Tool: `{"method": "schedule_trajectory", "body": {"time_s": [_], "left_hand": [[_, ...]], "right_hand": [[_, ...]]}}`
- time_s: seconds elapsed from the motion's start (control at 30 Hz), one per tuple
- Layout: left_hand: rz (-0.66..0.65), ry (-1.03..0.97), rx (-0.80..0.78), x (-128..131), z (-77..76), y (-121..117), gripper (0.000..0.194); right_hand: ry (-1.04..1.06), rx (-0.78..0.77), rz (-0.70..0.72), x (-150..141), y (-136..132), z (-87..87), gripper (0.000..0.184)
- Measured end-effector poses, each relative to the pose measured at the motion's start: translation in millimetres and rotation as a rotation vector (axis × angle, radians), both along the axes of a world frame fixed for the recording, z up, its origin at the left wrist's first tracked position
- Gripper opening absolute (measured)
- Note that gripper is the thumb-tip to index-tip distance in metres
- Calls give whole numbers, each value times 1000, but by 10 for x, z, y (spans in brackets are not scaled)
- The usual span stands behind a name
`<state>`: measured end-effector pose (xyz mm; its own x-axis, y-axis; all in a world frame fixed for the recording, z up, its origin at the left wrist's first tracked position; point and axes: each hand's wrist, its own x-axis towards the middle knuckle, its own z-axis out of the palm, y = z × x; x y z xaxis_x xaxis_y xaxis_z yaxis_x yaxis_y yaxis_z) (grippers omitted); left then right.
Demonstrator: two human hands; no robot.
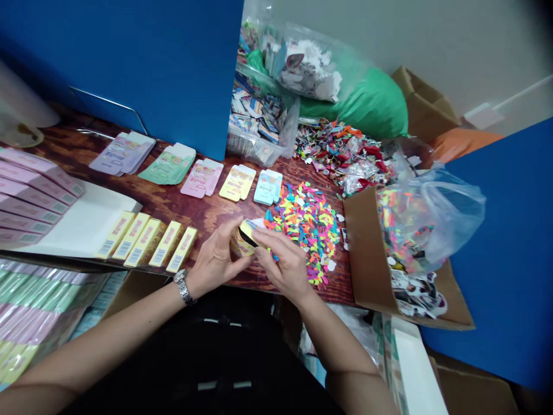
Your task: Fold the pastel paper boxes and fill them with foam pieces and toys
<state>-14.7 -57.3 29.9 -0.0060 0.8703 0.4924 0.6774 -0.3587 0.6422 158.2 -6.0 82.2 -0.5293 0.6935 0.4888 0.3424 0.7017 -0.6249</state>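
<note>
Both my hands meet at the front edge of a dark wooden table (185, 204). My left hand (216, 259), with a metal watch on the wrist, is closed round a small yellow carton (242, 237) whose end stands open. My right hand (283, 262) pinches the same yellow carton from the right, fingers at its open flap. Just right of the hands lies a heap of small neon-coloured pieces (309, 222). Several closed yellow cartons (147, 242) lie in a row to the left of my left hand.
Flat carton blanks in purple (123, 153), green (169, 164), pink (202, 177), yellow (237, 183) and blue (268, 187) stacks lie at the back. A clear bin (259, 124), a cardboard box (367, 259) with a plastic bag, and blue panels (173, 63) surround the table.
</note>
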Motion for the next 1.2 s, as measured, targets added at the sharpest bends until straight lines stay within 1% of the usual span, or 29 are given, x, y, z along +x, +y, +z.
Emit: {"method": "schedule_trajectory", "body": {"time_s": [0.07, 0.13, 0.2, 0.3, 0.37, 0.43, 0.53, 0.6, 0.67, 0.7, 0.77, 0.87, 0.93, 0.97, 1.03, 1.1, 1.13, 1.2], "left_hand": [[0, 17, -20, 0, 9, -1, 80], [-1, 47, -53, 4, 18, 2, 80], [-1, 86, -96, 11, 24, 5, 83], [30, 198, -122, 16, 34, 10, 90], [68, 309, -101, 10, 39, 13, 94], [73, 376, -76, 1, 40, 17, 96], [51, 366, -66, -8, 28, 27, 94], [56, 362, -59, -10, 24, 31, 92], [78, 390, -63, -18, 40, 17, 91], [86, 408, -79, -27, 58, -1, 90], [68, 409, -135, -62, 106, -67, 91], [-63, 342, -249, -148, 163, -212, 82], [-104, 354, -297, -205, 166, -303, 74], [-87, 393, -323, -225, 161, -338, 71], [-6, 504, -391, -247, 160, -384, 66], [63, 593, -443, -260, 200, -414, 63], [81, 615, -434, -280, 239, -432, 61], [126, 601, -341, -393, 340, -484, 62]], "right_hand": [[13, -82, -45, -24, 13, 28, 23], [0, -126, -85, -42, 25, 48, 20], [-29, -90, -79, -49, 28, 55, 21], [-74, 33, -14, -47, 5, 21, 29], [-63, 76, -2, -50, -32, -43, 37], [2, 66, -55, -68, -87, -137, 46], [73, 48, -152, -123, -187, -298, 54], [71, 64, -168, -162, -247, -392, 56], [68, 76, -152, -183, -281, -467, 56], [72, 61, -138, -184, -284, -499, 56], [83, -23, -111, -176, -264, -561, 53], [120, -197, -101, -198, -187, -676, 43], [125, -254, -67, -270, -144, -764, 37], [111, -259, -41, -319, -134, -805, 35], [61, -245, -4, -422, -137, -869, 34], [8, -239, -5, -499, -161, -904, 36], [-13, -253, -10, -521, -174, -912, 37], [-42, -304, -11, -530, -196, -920, 39]]}}
